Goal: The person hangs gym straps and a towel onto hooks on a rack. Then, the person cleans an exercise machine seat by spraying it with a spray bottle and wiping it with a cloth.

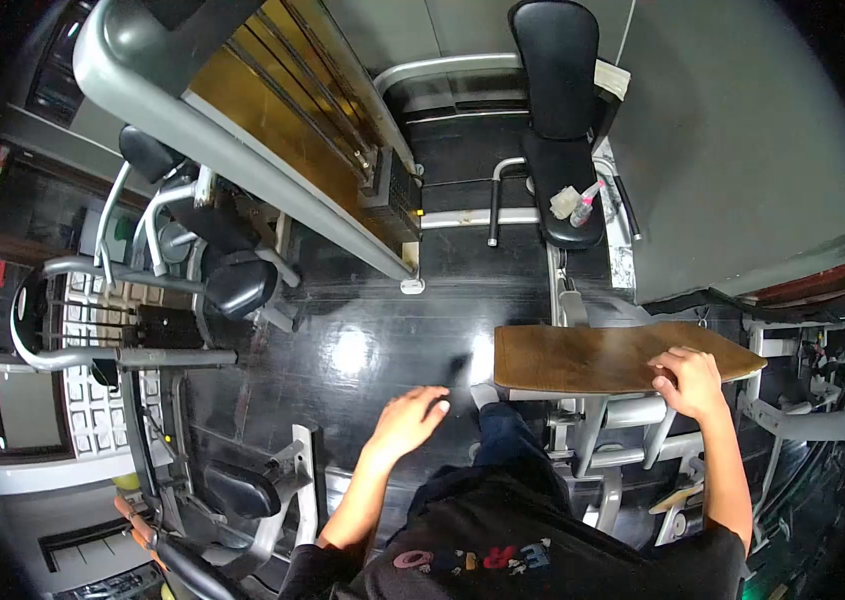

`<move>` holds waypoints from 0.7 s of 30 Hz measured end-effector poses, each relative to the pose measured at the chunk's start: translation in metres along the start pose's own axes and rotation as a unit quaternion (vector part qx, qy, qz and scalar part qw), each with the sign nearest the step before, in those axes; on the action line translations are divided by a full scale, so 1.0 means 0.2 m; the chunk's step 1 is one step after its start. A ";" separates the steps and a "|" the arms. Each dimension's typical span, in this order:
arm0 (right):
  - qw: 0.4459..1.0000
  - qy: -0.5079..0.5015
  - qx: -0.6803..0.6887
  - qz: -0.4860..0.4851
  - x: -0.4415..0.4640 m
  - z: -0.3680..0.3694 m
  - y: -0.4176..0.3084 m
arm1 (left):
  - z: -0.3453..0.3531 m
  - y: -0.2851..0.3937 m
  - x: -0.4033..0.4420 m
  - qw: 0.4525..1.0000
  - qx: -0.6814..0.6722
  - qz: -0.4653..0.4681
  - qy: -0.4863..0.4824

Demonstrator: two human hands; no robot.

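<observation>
My right hand (691,385) lies at the right-hand part of the brown board (573,358), its fingers bent over the upper surface near the edge closest to my body; whether the fingertips press on the board or only hover, I cannot tell. They are not clamped on it. My left hand (405,424) is empty, above the dark floor (343,385), well apart from the board's left end, with fingers extended close together and thumb apart. Beyond the board, a clear bottle with a pink top (584,208) stands tilted beside a pale, crumpled item (564,203) on the black seat (573,237), out of contact with either hand.
</observation>
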State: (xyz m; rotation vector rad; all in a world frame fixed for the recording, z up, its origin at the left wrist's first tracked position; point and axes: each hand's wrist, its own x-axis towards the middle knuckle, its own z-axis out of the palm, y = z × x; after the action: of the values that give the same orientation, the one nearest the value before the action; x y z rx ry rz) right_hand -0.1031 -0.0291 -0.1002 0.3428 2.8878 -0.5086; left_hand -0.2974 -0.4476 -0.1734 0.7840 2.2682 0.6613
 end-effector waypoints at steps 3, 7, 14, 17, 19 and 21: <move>0.993 0.015 0.107 0.043 0.02 0.01 0.02 | -0.09 -0.11 0.06 0.999 0.023 0.010 0.025; 0.972 0.076 0.200 0.093 0.05 0.04 0.01 | -0.17 -0.29 0.04 0.997 -0.014 -0.057 -0.041; 0.917 0.178 0.202 0.294 0.10 0.14 0.02 | 0.22 -1.81 -0.25 0.960 0.096 -0.155 -0.212; 0.881 0.206 0.218 0.366 0.16 0.12 -0.13 | 0.18 -2.19 -0.39 0.914 0.265 -0.066 -0.299; 0.892 0.144 0.146 0.403 0.21 0.14 -0.22 | -0.03 -2.24 -0.46 0.974 0.008 -0.105 -0.203; 0.896 0.147 0.116 0.404 0.24 0.18 -0.27 | -0.14 -2.21 -0.26 0.953 0.099 -0.137 -0.252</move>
State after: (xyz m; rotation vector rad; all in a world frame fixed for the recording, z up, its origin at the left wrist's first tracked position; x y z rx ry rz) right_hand -0.1577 -0.0808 -0.1267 1.6761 2.5790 -0.6648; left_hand -0.4414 -0.7974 -0.4091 0.6237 1.9297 0.0850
